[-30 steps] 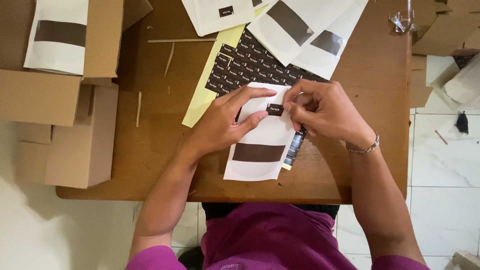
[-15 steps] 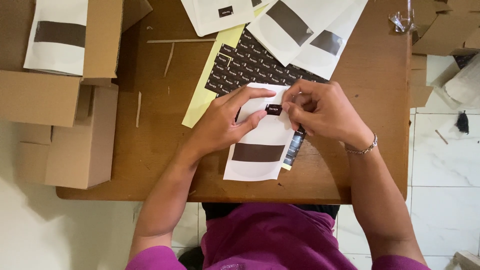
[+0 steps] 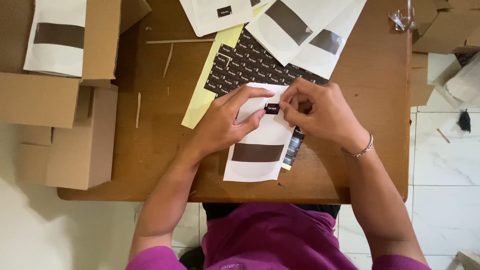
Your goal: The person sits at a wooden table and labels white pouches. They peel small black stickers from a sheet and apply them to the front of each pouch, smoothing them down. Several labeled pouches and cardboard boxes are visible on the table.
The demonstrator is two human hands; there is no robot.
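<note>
A white pouch [image 3: 260, 142] with a dark band lies on the wooden table [image 3: 165, 160] in front of me. My left hand [image 3: 227, 122] rests flat on the pouch's upper left, fingers spread. My right hand [image 3: 320, 112] pinches a small black sticker [image 3: 271, 108] against the pouch's top with thumb and forefinger. Under the pouch lies a yellow-backed sheet of black stickers [image 3: 250, 65].
Several more white pouches [image 3: 300, 25] fan out at the table's far edge. Open cardboard boxes [image 3: 65, 100] stand at the left, one holding a pouch [image 3: 57, 37]. Paper strips [image 3: 172, 41] lie on the wood. Crumpled clear plastic [image 3: 401, 19] sits at the far right.
Both hands stay on the pouch with only slight finger shifts. The sticker is still pressed at the pouch's top.
</note>
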